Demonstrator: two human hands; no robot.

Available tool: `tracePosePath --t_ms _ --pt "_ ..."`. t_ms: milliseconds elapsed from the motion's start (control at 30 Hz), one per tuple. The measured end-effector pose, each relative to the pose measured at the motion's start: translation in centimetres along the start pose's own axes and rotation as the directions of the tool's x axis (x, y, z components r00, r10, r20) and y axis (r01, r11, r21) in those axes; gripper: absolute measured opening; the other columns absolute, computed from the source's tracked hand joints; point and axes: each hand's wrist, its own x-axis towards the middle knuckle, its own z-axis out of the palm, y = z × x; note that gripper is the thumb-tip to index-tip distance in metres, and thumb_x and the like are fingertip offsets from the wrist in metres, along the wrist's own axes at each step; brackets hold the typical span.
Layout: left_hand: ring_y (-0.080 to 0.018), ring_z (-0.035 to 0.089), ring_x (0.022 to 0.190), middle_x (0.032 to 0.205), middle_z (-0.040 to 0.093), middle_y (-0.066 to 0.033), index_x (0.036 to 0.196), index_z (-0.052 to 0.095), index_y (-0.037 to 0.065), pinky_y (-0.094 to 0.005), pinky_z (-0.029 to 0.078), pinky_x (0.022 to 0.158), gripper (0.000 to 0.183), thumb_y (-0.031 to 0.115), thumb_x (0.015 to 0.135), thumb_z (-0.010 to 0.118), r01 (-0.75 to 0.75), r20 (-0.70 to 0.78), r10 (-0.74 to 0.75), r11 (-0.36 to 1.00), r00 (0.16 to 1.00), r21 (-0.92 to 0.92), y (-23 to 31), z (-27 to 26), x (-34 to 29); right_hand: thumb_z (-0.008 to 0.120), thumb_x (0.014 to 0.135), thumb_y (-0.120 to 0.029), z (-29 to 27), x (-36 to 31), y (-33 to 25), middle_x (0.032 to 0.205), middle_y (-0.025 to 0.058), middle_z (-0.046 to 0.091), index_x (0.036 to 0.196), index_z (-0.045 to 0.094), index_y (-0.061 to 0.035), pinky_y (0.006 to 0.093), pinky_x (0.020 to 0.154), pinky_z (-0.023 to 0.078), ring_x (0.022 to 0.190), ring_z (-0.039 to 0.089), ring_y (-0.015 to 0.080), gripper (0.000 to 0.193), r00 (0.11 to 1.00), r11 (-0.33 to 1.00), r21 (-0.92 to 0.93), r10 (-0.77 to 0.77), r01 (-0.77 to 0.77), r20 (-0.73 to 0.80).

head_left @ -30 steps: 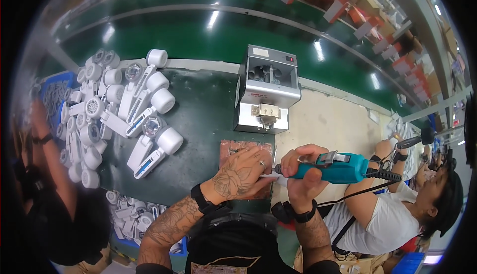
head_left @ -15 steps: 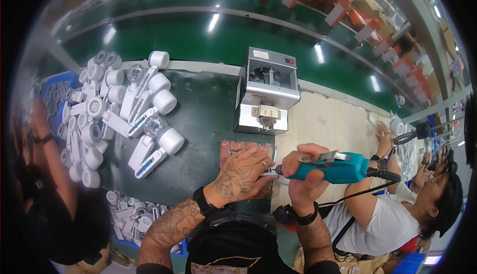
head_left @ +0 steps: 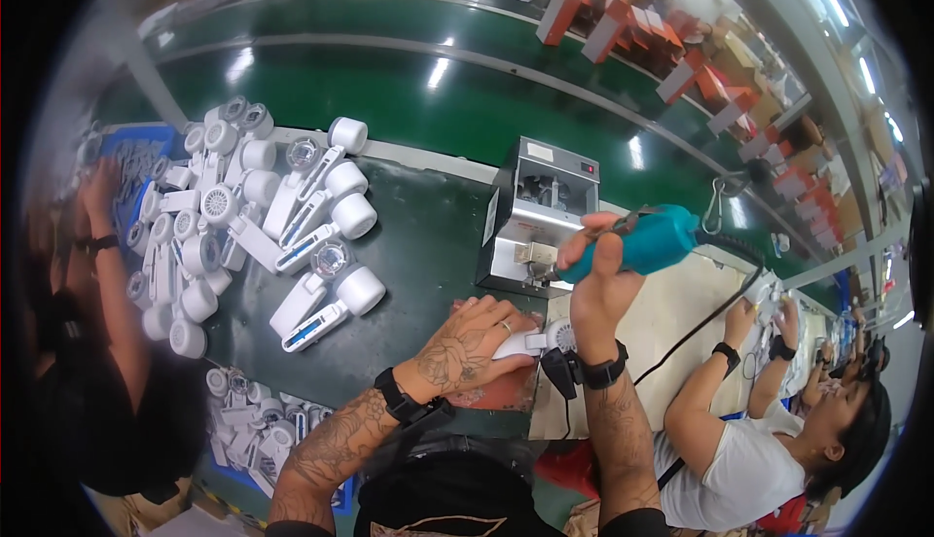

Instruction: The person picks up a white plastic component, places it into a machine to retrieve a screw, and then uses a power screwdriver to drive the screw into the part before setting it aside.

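My left hand (head_left: 465,350) presses a small white handheld fan (head_left: 520,344) down on a reddish pad (head_left: 498,398) at the table's front. The fan's round grilled head sticks out to the right, partly behind my right wrist. In my right hand (head_left: 605,289) is a teal electric screwdriver (head_left: 650,242), held level, its cord trailing off to the right. The screwdriver's tip is at the front outlet of a grey screw feeder (head_left: 551,192); whether a screw sits on the tip is too small to tell.
Several white handheld fans (head_left: 216,204) are heaped at left on the dark green table (head_left: 418,245). A blue bin (head_left: 144,136) stands beyond them, another blue bin of fan parts (head_left: 341,494) below. Co-workers sit at left and right. A green conveyor (head_left: 370,80) runs behind.
My right hand has lifted the screwdriver off the fan and carried it up and away to the screw feeder. My left hand still holds the fan on the pad. The view has shifted slightly.
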Motion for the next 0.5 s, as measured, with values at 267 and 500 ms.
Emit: tracePosePath --t_ms 267,500 --pt "-0.0274 0.055 0.100 0.106 0.058 -0.0061 0.117 0.066 0.016 -0.0425 0.042 0.091 0.039 0.036 0.084 0.072 0.019 -0.018 -0.020 0.999 1.000 -0.027 0.1 0.3 0.0 0.062 0.098 -0.039 -0.5 -0.1 2.5 0.071 0.0051 0.055 0.099 0.053 -0.0015 0.0288 0.057 0.045 0.062 0.055 0.0153 0.039 0.998 0.999 0.030 0.036 -0.037 0.049" --pt "-0.0283 0.053 0.103 0.106 0.057 -0.0094 0.125 0.061 0.011 -0.0421 0.043 0.095 0.046 0.037 0.088 0.067 0.019 0.021 -0.019 1.000 1.000 0.009 -0.3 0.2 0.0 0.064 0.097 -0.035 -0.2 -1.7 0.7 0.068 0.0056 0.055 0.098 0.055 -0.0016 0.0291 0.055 0.045 0.060 0.054 0.0158 0.035 0.987 0.987 0.002 0.161 -0.161 0.025"
